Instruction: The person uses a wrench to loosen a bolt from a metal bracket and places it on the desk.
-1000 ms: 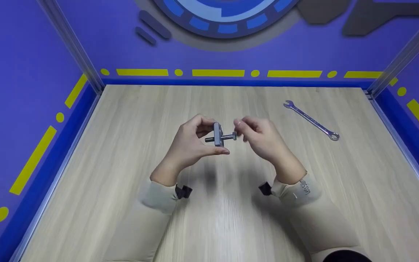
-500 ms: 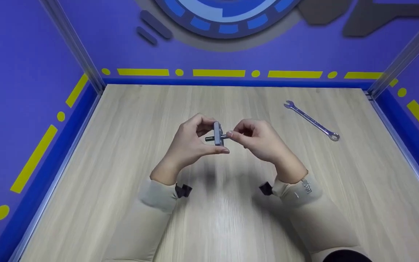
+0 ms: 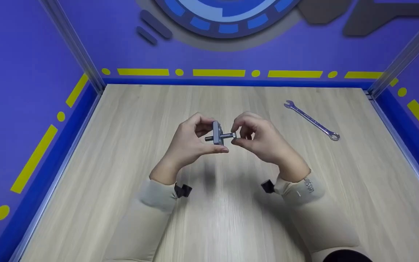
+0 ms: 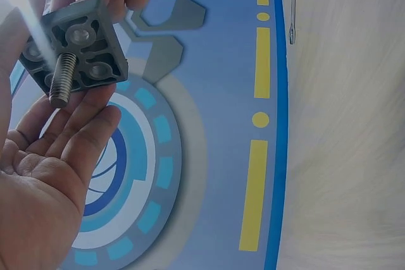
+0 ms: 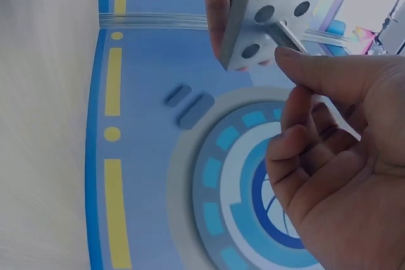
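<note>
My left hand (image 3: 187,142) holds a square grey block (image 3: 215,133) on edge, thumb below and fingers above. A metal bolt (image 3: 227,136) runs through the block, its head toward the right. In the left wrist view the bolt's threaded end (image 4: 62,83) sticks out of the block's ribbed side (image 4: 111,49). The right wrist view shows the flat face (image 5: 239,33) with round holes and the bolt's shaft (image 5: 290,37) coming out. My right hand (image 3: 264,140) pinches the bolt's head between thumb and index finger; its other fingers are curled.
A combination wrench (image 3: 311,120) lies at the back right of the wooden table (image 3: 140,109). Blue panels (image 3: 216,60) with yellow marks and metal posts enclose the back and sides.
The right hand has come to the bolt's head, and its thumb and index finger have shifted round it, with the thumb now lower. The left hand keeps its hold on the block.
</note>
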Available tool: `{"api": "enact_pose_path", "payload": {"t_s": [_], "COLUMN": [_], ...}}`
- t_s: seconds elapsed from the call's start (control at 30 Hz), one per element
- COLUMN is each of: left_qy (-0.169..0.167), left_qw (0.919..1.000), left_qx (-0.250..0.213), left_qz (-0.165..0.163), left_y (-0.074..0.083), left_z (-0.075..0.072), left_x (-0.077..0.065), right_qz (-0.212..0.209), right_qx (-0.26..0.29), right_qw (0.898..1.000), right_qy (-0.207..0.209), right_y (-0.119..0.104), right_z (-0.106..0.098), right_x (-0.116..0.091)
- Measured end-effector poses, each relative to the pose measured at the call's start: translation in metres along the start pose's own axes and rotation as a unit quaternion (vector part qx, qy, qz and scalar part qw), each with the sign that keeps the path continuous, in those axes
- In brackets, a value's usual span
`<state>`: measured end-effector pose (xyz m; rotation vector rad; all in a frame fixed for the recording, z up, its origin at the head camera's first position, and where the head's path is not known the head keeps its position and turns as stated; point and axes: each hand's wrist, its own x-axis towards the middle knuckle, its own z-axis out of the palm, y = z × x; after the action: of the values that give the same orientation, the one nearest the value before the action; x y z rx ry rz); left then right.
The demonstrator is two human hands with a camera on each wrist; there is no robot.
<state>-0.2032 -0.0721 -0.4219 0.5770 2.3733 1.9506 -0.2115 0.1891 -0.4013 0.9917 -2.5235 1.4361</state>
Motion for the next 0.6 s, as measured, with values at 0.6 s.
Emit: {"api": "enact_pose_path", "payload": {"t_s": [0.6], "left_qy": [0.002], "left_qw": [0.9997], "left_qx": [0.022], "left_qz": [0.014], "left_y": [0.002], "left_z": [0.003], "left_x": [-0.001], "right_qz": [0.203], "right_qx": [0.022], "right_qw": [0.979], "right_qy": [-0.030], "right_y": [0.000], "right_z": [0.012], "right_x": [0.004]}}
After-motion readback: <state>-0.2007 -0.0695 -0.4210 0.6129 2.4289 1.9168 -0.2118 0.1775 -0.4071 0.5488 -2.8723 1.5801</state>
